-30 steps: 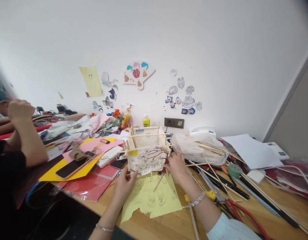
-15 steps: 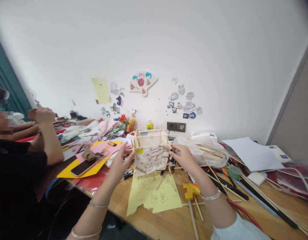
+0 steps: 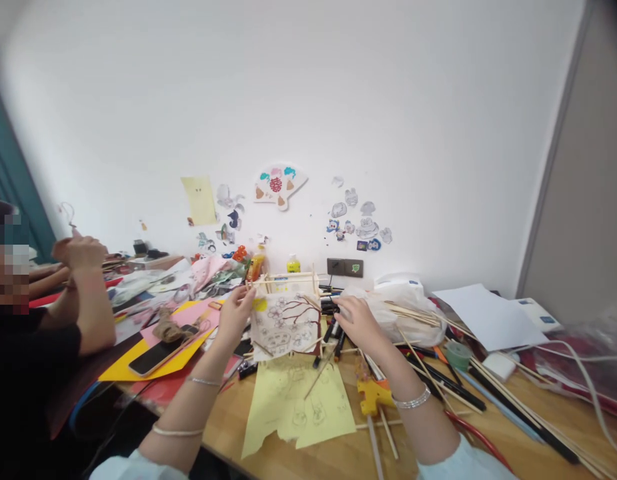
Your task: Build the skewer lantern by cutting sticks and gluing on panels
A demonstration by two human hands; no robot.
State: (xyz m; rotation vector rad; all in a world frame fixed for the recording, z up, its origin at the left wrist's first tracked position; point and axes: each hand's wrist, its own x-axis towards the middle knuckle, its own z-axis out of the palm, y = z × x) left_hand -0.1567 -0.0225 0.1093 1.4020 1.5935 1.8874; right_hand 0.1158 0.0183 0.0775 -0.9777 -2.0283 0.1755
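Note:
A small box-shaped frame of thin wooden sticks (image 3: pixel 288 283) stands on the table in front of me. Its front carries a white paper panel (image 3: pixel 288 327) drawn with blossoms, a dark red branch and a yellow spot. My left hand (image 3: pixel 235 317) pinches the frame's upper left corner. To the right, my right hand (image 3: pixel 355 321) hovers apart from the frame, fingers loosely bent beside several black markers (image 3: pixel 330 328); nothing shows in its grasp. A torn yellow sheet with pencil sketches (image 3: pixel 301 407) lies below the frame.
A yellow glue gun (image 3: pixel 374 397) and loose sticks lie near my right forearm. On the left are a phone (image 3: pixel 155 357), coloured paper and twine (image 3: pixel 168 327). Another person's raised hands (image 3: pixel 83 257) are at far left. Bottles, plastic bags and a wall socket (image 3: pixel 344 267) are behind.
The view has shifted up and slightly right. My right hand has come away from the frame's right side, toward the markers. My left fingers have closed on the upper left corner.

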